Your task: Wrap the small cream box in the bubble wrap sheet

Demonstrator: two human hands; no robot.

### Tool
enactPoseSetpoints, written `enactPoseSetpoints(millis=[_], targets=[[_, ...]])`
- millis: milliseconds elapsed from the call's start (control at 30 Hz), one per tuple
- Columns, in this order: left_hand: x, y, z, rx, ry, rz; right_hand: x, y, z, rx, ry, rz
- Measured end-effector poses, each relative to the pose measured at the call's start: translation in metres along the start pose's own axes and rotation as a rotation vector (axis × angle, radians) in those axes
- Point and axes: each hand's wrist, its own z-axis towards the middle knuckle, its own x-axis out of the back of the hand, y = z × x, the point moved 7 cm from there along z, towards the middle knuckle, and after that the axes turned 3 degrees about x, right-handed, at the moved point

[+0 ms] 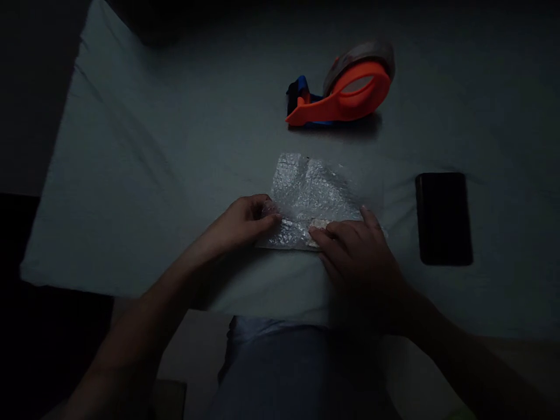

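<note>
A sheet of bubble wrap (308, 189) lies on a pale cloth-covered table (153, 175), its near edge folded over a small wrapped object I cannot make out. My left hand (242, 224) pinches the wrap's left near corner with curled fingers. My right hand (356, 254) rests on the right near edge, fingers pressed down on the fold.
An orange and blue tape dispenser (343, 93) with a roll of clear tape sits beyond the wrap. A black phone (444, 217) lies face up to the right. The table's near edge runs just under my wrists; the surroundings are dark.
</note>
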Motion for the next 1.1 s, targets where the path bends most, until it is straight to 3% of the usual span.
enactPoseSetpoints(millis=[167,367,467,533,700,900,1000,1067,1100], targets=[[-0.007,-0.005,-0.009,-0.044,0.16,0.048,0.0,0.002,-0.002,0.005,0.034,-0.004],[-0.011,0.006,-0.018,-0.104,0.206,-0.131,-0.002,0.0,-0.003,0.041,0.084,-0.015],[-0.019,0.02,-0.018,-0.094,0.179,-0.231,-0.002,-0.001,-0.001,0.053,0.086,-0.006],[-0.03,0.032,-0.017,-0.118,0.098,-0.296,-0.001,-0.001,-0.001,0.039,0.083,0.012],[-0.048,0.05,-0.015,-0.186,0.002,-0.224,-0.002,0.004,-0.005,-0.077,-0.006,0.216],[-0.051,0.05,-0.016,-0.257,0.007,-0.149,0.005,0.002,-0.014,-0.081,0.144,0.156],[-0.046,0.05,-0.025,-0.445,0.155,-0.02,0.003,0.0,-0.016,-0.043,0.154,0.126],[-0.047,0.054,-0.04,-0.715,0.294,0.179,0.002,-0.001,-0.017,-0.029,0.147,0.132],[-0.054,0.054,-0.047,-0.857,0.299,0.293,0.002,-0.002,-0.017,-0.024,0.142,0.135]])
